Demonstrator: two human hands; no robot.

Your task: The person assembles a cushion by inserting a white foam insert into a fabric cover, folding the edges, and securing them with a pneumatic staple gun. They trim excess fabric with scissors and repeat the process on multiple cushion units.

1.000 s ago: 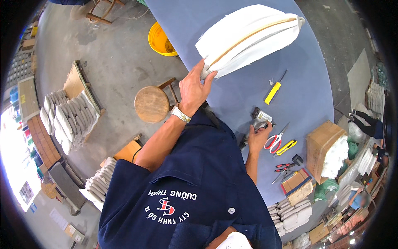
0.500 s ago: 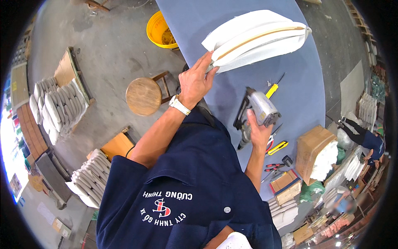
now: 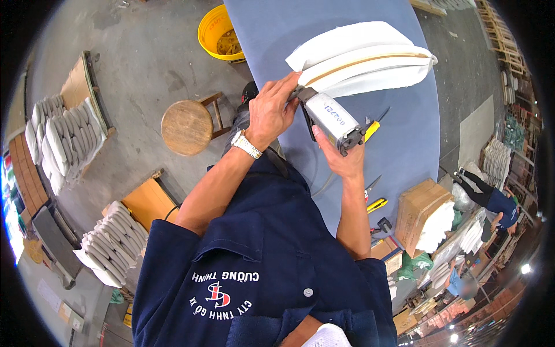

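On the blue-grey table [image 3: 399, 139] lies a white fabric-covered cushion [image 3: 370, 40], a thin tan strip running along its middle. My left hand [image 3: 270, 113], a watch on its wrist, is closed on the cushion's near left end, fingers pressed to the fabric. My right hand [image 3: 345, 159] grips a silver and black staple gun [image 3: 329, 113]. The gun's nose is up against that same end, beside my left fingertips; whether it touches cannot be seen. A yellow-handled pointed tool [image 3: 372, 130] lies just right of the gun.
Scissors [image 3: 373, 186], a yellow cutter [image 3: 377, 205] and a cardboard box [image 3: 421, 211] with white stuffing sit on the table's right side. Left of the table are a yellow bucket [image 3: 207, 29], a round wooden stool [image 3: 187, 128] and stacked pale cushions [image 3: 113, 243]. People stand far right.
My right hand has raised the staple gun forward and left, turning its nose to the cushion's end. My left hand keeps its hold there. The whole view has shifted slightly.
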